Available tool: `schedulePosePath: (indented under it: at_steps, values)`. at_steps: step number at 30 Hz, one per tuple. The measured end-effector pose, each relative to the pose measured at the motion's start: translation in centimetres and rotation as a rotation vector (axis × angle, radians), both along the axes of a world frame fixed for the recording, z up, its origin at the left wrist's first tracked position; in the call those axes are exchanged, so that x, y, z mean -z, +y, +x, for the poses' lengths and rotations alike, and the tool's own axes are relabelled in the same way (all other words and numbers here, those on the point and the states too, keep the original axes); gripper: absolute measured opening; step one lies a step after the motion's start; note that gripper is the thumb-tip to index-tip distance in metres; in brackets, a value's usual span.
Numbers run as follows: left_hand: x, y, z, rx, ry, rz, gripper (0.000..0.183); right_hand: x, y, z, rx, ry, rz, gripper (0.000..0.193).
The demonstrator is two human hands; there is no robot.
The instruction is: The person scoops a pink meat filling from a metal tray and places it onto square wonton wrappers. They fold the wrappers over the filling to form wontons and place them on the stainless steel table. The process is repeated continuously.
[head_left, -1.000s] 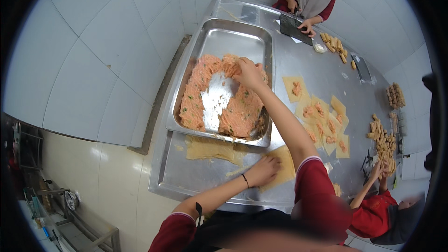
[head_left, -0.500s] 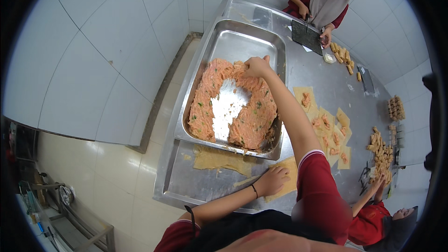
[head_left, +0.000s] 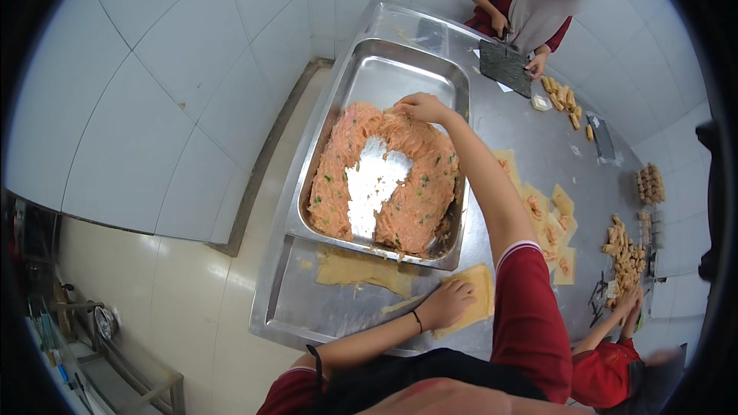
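Just below the right fingers (head_left: 401,111), touching at its far edge: pink minced filling (head_left: 423,184), plenty left in a steel pan (head_left: 407,61). Curled downward; lump gripped or not, cannot tell. Rightward from these fingers, on the tabletop (head_left: 523,123): several wrappers (head_left: 565,279) dabbed with filling, lying unrolled; farther right, piled rolls (head_left: 626,250), seemingly done. Under the left fingers (head_left: 463,292): yellow sheets (head_left: 480,303), likely left to fill. Bent over the top; whether pinching, cannot tell.

Glossy metal tray (head_left: 403,73), rough filling (head_left: 419,188)
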State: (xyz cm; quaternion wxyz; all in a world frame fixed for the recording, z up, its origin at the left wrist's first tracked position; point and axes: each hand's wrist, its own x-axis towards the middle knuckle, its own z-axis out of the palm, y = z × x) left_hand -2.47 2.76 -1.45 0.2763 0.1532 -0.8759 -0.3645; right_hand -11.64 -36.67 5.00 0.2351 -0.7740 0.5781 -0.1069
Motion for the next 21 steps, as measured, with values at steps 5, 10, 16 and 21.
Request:
schedulePosePath:
  at_steps: [5, 10, 16, 21]
  values:
    - [0.1, 0.2, 0.1, -0.005, -0.018, -0.009, 0.038, -0.2, -0.8, -0.7, -0.064, 0.056, 0.144, 0.029]
    - [0.2, 0.3, 0.0, -0.009, -0.054, -0.011, 0.040, 0.2, 0.2, -3.0, -0.043, -0.076, 0.164, 0.026]
    - [0.0, 0.4, 0.1, -0.026, -0.082, -0.019, 0.041, 0.4, 1.1, -5.1, -0.061, -0.093, 0.172, 0.023]
    - [-0.3, 0.5, 0.2, -0.029, -0.104, -0.009, 0.042, -0.3, 2.9, -6.6, -0.092, -0.098, 0.121, 0.021]
